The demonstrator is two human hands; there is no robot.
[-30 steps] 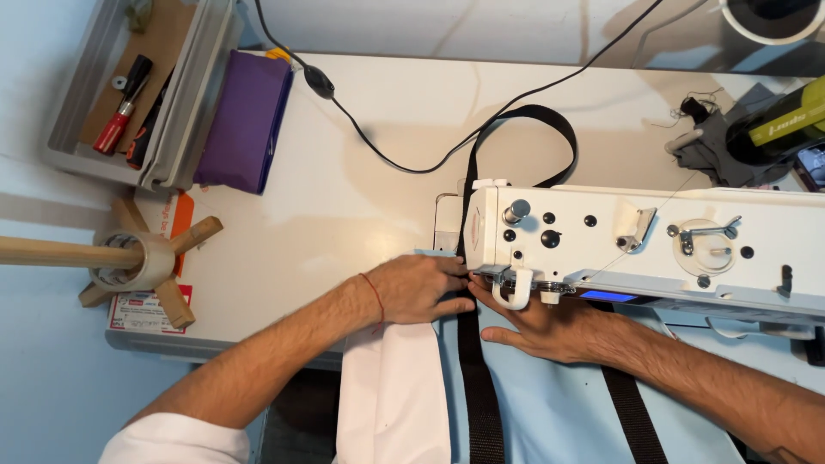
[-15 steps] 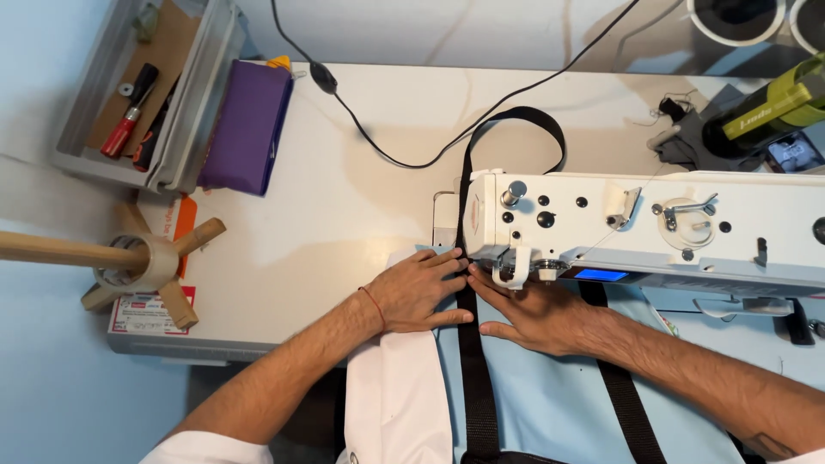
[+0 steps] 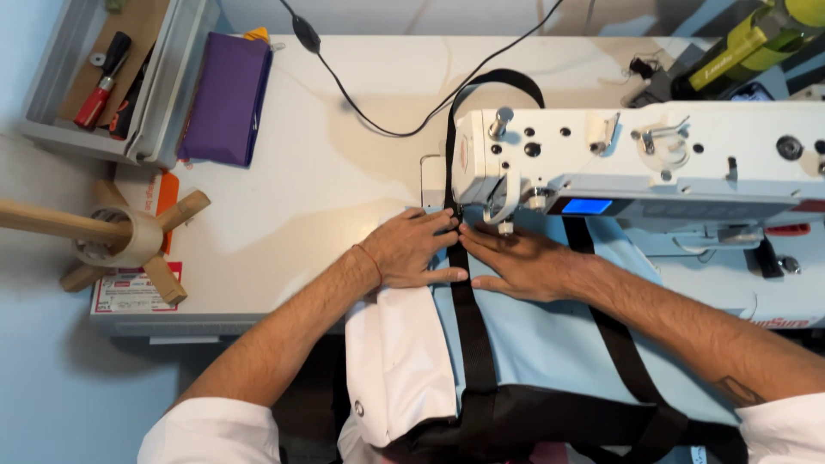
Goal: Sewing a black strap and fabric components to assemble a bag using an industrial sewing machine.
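1. My left hand (image 3: 411, 249) lies flat, fingers spread, on the light blue fabric bag (image 3: 550, 344) beside the black webbing strap (image 3: 473, 318).
2. My right hand (image 3: 526, 262) presses flat, gripping nothing, under the white sewing machine (image 3: 653, 159) on the white bench (image 3: 301, 180).

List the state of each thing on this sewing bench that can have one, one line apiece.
left hand: flat, palm down on the fabric beside the strap
right hand: flat, fingers spread by the needle
black strap: lying flat on the fabric, looping behind the machine
light blue fabric: spread under both hands
sewing machine: display lit blue
tape roll: hung on a wooden peg
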